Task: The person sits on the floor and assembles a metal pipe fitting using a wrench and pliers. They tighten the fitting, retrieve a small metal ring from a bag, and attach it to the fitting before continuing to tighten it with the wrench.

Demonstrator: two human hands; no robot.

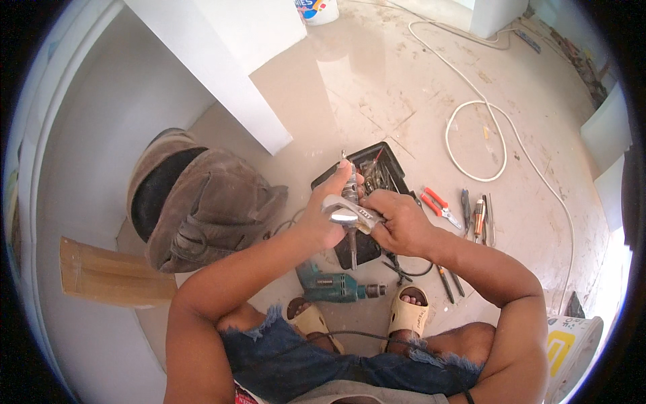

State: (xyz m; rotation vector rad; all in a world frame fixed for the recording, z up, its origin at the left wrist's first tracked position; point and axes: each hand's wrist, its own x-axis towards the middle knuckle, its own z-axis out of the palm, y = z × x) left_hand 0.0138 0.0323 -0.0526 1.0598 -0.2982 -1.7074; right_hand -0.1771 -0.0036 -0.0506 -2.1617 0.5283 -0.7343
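Observation:
My left hand [328, 205] is closed round a ribbed metal piece [350, 190], which looks like a drill chuck with a slim shaft pointing down toward me. My right hand [400, 219] grips an adjustable wrench [353, 214]. The wrench's head lies across the metal piece, against my left palm; whether its jaws clamp the piece, I cannot tell. Below both hands is an open black tool case [397, 161] with drill bits and small metal parts inside. A teal power drill [330, 286] rests on the floor between my feet and the case.
Red-handled cutters [437, 203], a screwdriver [478, 219] and other hand tools lie to the right. A brown backpack [215, 205] and a cardboard piece [111, 273] are at left. A white cable [501, 138] loops across the floor. A bucket [579, 357] stands near right.

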